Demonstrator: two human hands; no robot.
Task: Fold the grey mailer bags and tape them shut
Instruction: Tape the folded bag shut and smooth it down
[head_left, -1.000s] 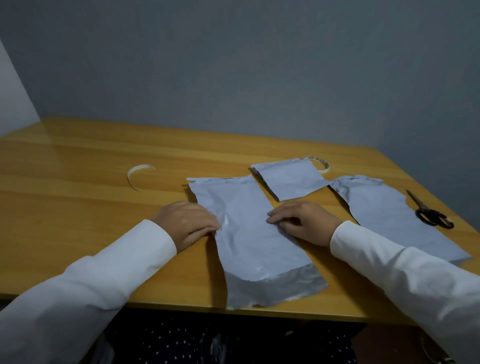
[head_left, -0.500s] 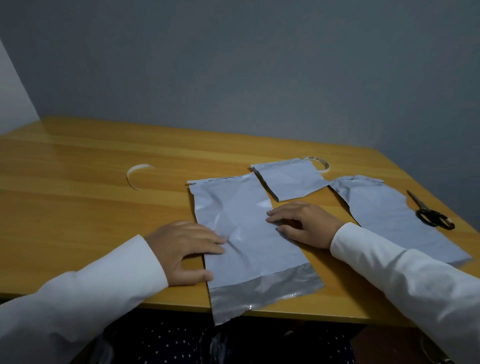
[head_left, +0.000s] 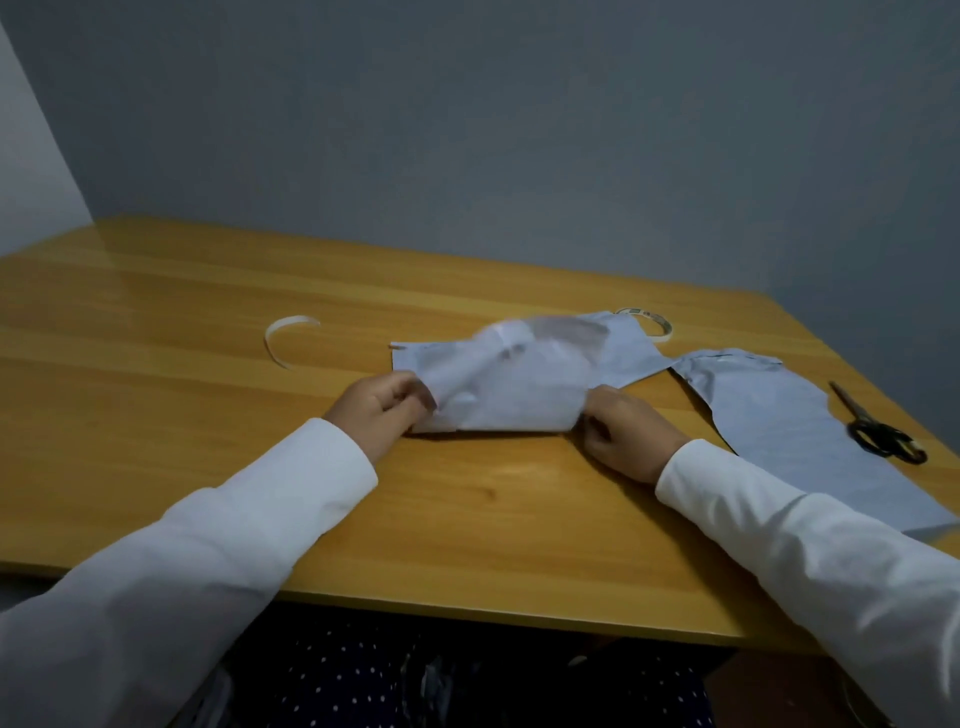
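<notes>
Nearest us on the wooden counter (head_left: 467, 519), our left hand (head_left: 376, 415) and right hand (head_left: 621, 436) each pinch one end of a grey mailer bag (head_left: 514, 400), its blurred flap doubled over. To the right a second mailer bag (head_left: 789, 431) lies flat, scissors (head_left: 878, 428) beside it. Farther back sit a folded bag (head_left: 628, 351), a tape roll (head_left: 657, 325) and a curled tape strip (head_left: 283, 338).

No readable text anywhere. The tape roll (head_left: 645, 323) near the table's (head_left: 156, 415) far edge has some small marks on its rim, too blurred to make out. My mailer bags (head_left: 509, 384) and the scissors (head_left: 878, 431) by the right edge show no print, labels or numbers.
</notes>
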